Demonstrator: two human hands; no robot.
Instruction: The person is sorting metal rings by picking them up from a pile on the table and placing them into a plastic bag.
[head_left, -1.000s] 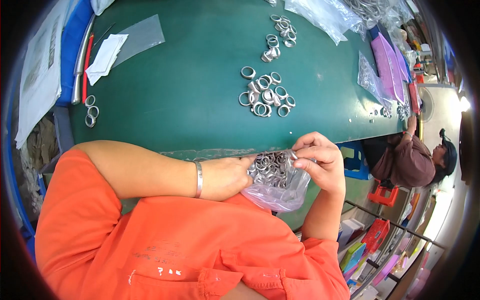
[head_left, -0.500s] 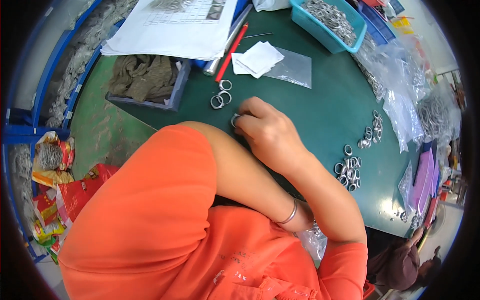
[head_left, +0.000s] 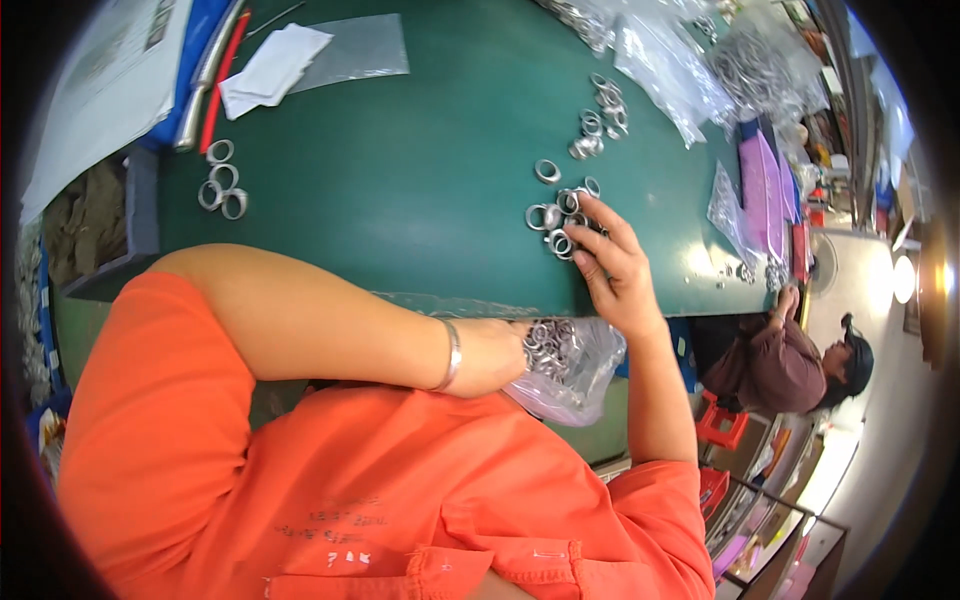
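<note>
My right hand (head_left: 618, 262) reaches over a small pile of silver rings (head_left: 545, 217) near the table's front edge. Its thumb and fingers are spread apart, fingertips touching rings on the right of the pile. My left hand (head_left: 490, 355), below the table edge, is at the rim of a clear plastic bag (head_left: 575, 395) and seems to grip it; its fingertips are mostly hidden. Many loose rings (head_left: 550, 348) lie in the bag's mouth. Several more rings (head_left: 224, 178) sit in a group on the left of the table, and another cluster (head_left: 600, 120) lies behind the pile.
On the green table (head_left: 400, 180) are white paper slips (head_left: 275, 65), a clear flat bag (head_left: 357, 50), a red pencil-like stick (head_left: 222, 90) and a metal rod (head_left: 200, 95). A grey bin (head_left: 145, 205) stands left. Purple trays (head_left: 762, 195) stand right. Another person (head_left: 770, 365) works beyond.
My right hand has moved from the left ring group to the pile on the right. That group now has one more ring. The view has shifted right, showing the bag by my left hand.
</note>
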